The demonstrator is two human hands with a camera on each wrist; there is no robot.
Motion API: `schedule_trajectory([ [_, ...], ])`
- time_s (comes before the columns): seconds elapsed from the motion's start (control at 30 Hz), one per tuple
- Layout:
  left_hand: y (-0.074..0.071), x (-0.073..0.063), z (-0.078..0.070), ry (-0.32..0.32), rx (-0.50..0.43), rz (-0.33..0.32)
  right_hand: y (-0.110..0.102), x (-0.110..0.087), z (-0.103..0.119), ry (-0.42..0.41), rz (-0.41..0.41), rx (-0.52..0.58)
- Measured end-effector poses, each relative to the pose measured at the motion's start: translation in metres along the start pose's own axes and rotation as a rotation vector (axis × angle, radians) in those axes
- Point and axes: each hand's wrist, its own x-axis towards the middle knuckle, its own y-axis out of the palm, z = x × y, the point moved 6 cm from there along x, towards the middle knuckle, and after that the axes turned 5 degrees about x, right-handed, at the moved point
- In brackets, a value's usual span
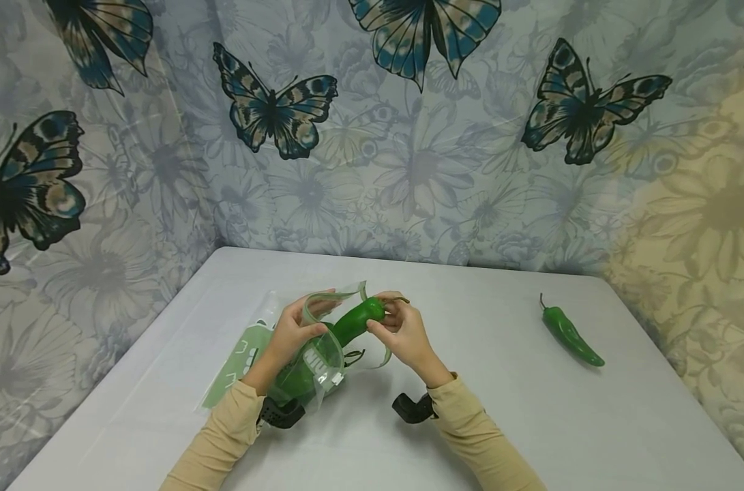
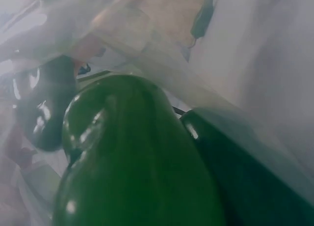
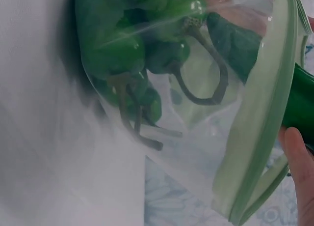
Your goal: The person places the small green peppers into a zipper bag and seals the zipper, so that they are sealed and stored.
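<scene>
- Green and glossy, one pepper [image 1: 356, 324] sits between the thumb and fingers of the right hand [image 1: 410, 335], which pinches it near the stem end; its stem [image 1: 402, 299] pokes out past the fingers.
- The pepper's lower end reaches into the mouth of a clear zip bag [image 3: 257, 132] edged in pale green.
- The left hand [image 1: 292, 334] grips this bag at its mouth, on the opposite side.
- Several more green peppers [image 3: 110, 54] lie inside the bag, their long stems [image 3: 222, 88] curving toward the opening.
- Left of the bag, a light green panel [image 1: 243, 358] with white lettering lies flat; whether it belongs to the same bag, I cannot tell.
- Well apart to the right, a single green chili [image 1: 571, 335] rests on the white table [image 1: 482, 423].
- Behind stands a floral backdrop [image 1: 421, 198] printed with butterflies.
</scene>
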Motion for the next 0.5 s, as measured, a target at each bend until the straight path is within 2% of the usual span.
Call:
schedule_trajectory([
  [0.13, 0.0006, -0.0007, 0.0002, -0.012, 0.007, 0.0, 0.0041, -0.0023, -0.0032, 0.038, 0.013, 0.037],
  [0.27, 0.001, -0.0009, 0.0008, -0.024, 0.008, 0.005, 0.0067, -0.0047, -0.0057, 0.071, 0.019, 0.029],
  [0.5, 0.0011, -0.0001, 0.0009, -0.009, 0.002, 0.008, 0.0108, -0.0044, -0.0074, 0.088, 0.049, 0.024],
])
